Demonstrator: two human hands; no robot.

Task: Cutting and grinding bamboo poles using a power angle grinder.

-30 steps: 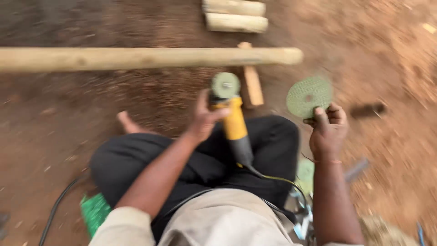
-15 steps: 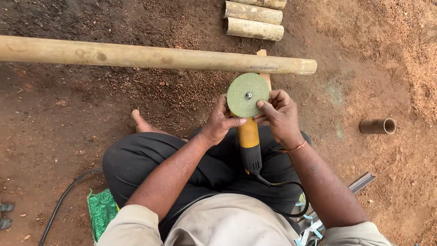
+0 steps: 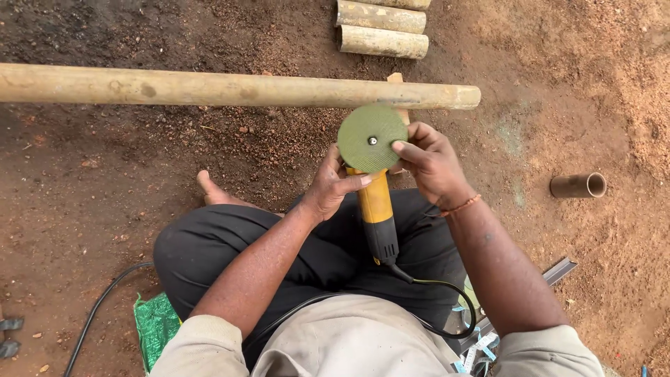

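The green disc (image 3: 372,138) has settled flat on the yellow grinder (image 3: 375,209) at twelve o'clock; left hand (image 3: 331,187) clamps the body steady, right hand (image 3: 431,164) fingertips press its rim.

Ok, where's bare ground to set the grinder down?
Open dirt lies left of the bare foot, below the long pole. More bare dirt sits between the right hand and the short tube. It is crowded at the lap, with the grinder, its cord and the left hand.
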